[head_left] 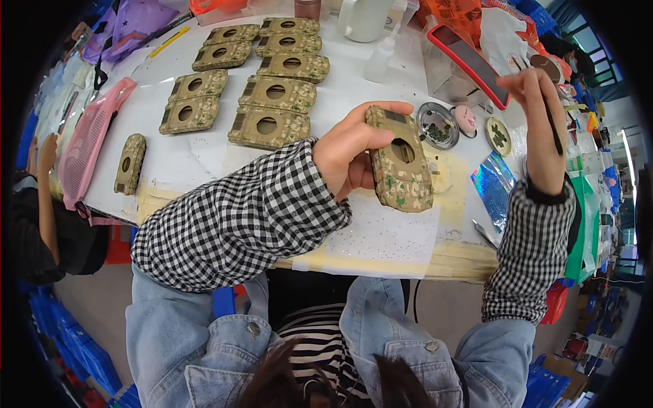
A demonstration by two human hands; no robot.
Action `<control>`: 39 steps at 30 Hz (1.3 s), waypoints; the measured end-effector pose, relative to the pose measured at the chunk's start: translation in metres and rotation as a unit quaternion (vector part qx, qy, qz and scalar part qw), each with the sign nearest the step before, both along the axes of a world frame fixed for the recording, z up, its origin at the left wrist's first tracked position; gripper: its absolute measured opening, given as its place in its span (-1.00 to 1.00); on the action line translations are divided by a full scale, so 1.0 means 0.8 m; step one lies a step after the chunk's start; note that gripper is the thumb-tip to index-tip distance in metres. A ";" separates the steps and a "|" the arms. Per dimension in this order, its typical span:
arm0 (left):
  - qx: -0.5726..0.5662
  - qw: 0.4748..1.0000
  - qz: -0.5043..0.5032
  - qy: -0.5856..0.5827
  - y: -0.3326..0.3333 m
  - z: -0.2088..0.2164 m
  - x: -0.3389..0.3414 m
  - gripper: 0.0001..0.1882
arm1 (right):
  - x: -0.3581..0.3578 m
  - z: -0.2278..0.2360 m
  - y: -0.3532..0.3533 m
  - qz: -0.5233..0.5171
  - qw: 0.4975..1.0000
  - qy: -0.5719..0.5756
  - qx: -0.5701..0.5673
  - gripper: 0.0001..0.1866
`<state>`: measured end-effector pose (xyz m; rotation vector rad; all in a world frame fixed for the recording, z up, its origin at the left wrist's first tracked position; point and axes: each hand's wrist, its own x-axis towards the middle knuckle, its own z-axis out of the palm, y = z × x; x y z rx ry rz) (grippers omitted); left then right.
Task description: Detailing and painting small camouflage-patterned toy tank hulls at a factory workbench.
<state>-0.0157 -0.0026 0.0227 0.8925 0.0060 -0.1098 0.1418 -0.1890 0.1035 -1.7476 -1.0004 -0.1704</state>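
Observation:
My left hand (pixel 349 153) grips a camouflage-painted model tank hull (pixel 403 178) by its side, tilted above the near table edge. The hull has a round hole in its top and a dark grille panel at its upper end. On the right, my right hand (pixel 537 109) is raised with dark tweezers (pixel 552 126) between the fingers. Its fingertips are beside a red-cased phone (pixel 469 64); whether they touch it I cannot tell. Between my hands lie a round clear dish (pixel 437 139) of small dark green parts and a cream dish (pixel 498 136) with similar bits.
Several matching hulls (pixel 275 92) stand in rows, with a lone hull (pixel 129 163) at left. A pink mesh pouch (pixel 95 146) lies at the left edge. At the back are a white pitcher (pixel 365 19) and a squeeze bottle (pixel 379 61). Another person's arm (pixel 46 197) is far left.

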 end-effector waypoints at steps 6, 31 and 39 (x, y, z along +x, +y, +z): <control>-0.072 0.997 -0.003 0.033 -0.005 -0.008 0.007 -0.45 | -0.083 -0.025 -0.034 -0.026 0.995 -0.013 -0.092 -0.78; -0.088 0.995 0.003 0.051 -0.003 -0.016 0.011 -0.45 | -0.079 -0.078 -0.020 -0.032 0.951 -0.256 -0.172 -0.73; -0.098 0.994 0.004 0.050 -0.005 -0.016 0.011 -0.45 | -0.082 -0.082 -0.017 -0.019 0.949 -0.268 -0.166 -0.78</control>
